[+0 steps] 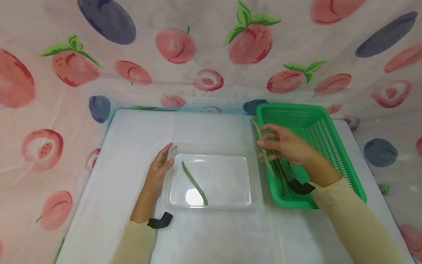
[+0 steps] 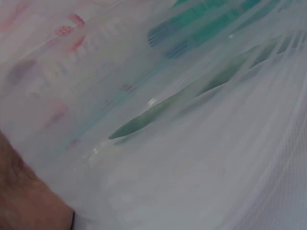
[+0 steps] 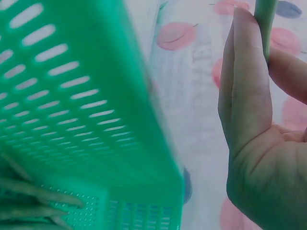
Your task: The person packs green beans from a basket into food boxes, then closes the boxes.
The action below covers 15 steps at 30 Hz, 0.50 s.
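Note:
A clear plastic container (image 1: 227, 179) sits on the table's middle with one green bean (image 1: 195, 183) lying slantwise in it. The left hand (image 1: 159, 170) rests at the container's left wall, thumb over the rim; its fingers are partly hidden behind the clear plastic. Over the left edge of a green basket (image 1: 343, 157), the right hand (image 1: 287, 145) pinches another green bean (image 1: 266, 157) between thumb and fingers. In the right wrist view the pinched bean (image 3: 265, 24) stands upright at the fingertips. More beans (image 3: 38, 191) lie in the basket, partly covered by the right hand in the head view.
The white table (image 1: 211, 238) is backed by a fruit-patterned cloth (image 1: 204, 47), which also hangs at both sides. The basket's rim stands close to the container's right side. Black wrist straps (image 1: 160, 220) sit at both sleeve cuffs.

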Tool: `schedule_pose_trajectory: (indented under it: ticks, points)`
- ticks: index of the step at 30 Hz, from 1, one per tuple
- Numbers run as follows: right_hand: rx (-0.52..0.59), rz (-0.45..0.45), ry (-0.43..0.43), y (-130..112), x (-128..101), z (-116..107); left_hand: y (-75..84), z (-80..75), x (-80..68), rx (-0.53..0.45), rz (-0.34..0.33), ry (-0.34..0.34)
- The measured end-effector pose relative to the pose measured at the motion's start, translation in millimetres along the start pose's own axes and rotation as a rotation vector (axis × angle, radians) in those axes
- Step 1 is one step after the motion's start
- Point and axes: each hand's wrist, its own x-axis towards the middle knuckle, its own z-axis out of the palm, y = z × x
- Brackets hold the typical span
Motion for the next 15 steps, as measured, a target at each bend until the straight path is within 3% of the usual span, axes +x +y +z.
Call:
schedule_pose_trajectory:
  ticks: [15]
  points:
    - [-0.033, 0.011, -0.042, -12.6, 12.8, 28.4, -4.0, -1.7, 1.7, -0.031, -0.001, -0.008]
